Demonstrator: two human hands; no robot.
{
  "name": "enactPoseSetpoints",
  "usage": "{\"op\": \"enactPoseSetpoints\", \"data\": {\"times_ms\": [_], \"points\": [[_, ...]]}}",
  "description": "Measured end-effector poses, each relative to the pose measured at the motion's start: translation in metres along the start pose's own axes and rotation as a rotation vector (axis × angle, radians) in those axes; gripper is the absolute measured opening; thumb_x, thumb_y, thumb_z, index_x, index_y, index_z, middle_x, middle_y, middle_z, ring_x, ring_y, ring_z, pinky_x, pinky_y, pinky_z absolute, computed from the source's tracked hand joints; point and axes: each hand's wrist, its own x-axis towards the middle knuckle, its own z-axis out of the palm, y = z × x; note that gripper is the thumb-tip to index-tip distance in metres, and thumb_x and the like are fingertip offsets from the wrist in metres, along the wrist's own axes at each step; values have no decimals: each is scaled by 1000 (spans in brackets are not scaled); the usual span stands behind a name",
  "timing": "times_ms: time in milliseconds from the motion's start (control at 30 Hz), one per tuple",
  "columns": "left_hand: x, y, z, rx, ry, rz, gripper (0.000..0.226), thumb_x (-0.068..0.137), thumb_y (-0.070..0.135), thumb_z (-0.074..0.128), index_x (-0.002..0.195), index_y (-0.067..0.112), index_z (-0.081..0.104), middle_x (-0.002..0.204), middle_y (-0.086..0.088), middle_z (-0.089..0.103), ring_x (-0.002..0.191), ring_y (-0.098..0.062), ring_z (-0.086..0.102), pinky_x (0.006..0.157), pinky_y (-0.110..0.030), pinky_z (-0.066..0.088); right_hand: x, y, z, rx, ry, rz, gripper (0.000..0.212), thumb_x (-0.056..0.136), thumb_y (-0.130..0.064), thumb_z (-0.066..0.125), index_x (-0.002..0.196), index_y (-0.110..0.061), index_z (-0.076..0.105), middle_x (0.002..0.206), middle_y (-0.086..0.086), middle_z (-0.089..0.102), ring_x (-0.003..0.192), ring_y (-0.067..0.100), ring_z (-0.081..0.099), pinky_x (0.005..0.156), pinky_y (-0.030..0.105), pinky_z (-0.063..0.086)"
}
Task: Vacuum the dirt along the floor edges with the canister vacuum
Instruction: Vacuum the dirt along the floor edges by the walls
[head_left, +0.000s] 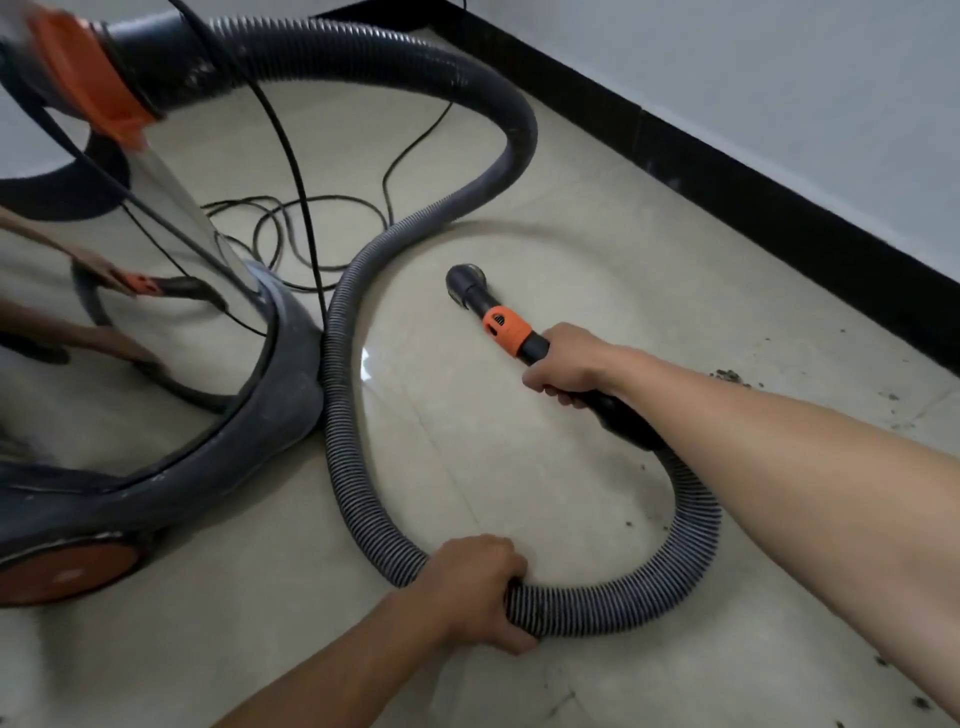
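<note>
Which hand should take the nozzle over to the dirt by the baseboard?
Right. The right hand grips the wand behind the nozzle, with the dirt on its side; the left hand only holds the ribbed hose.

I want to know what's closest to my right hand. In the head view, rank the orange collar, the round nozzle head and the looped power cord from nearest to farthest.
1. orange collar: on the wand, just ahead of the right hand.
2. nozzle head: at the wand's tip, beyond the collar.
3. power cord: on the floor beside the canister, far to the left.
</note>
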Motion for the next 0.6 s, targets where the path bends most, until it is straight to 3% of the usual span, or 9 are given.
{"op": "enactPoseSetpoints", "data": {"times_ms": [233,400,600], "points": [[7,-13,3,-97,67,-44,48,69,59,67,93,18,62,91,-1,57,87,-21,55,74,-35,47,69,-43,-7,70,19,-6,14,71,-8,62,83,-2,60,63,12,59,49,24,53,49,29,46],[6,-12,-3,-65,52,-15,49,67,59,69,95,19,60,95,1,57,90,-20,54,73,-34,44,68,-36,-16,163,8,72,15,78,-5,66,89,-4,55,67,10,55,45,20,50,48,27,45],[-8,-7,-7,25,-51,52,45,64,55,70,90,22,53,98,2,54,93,-19,51,72,-31,40,20,24,-48,568,121,276,32,84,-32,76,87,-14,50,63,4,52,43,14,47,45,23,43]]}}
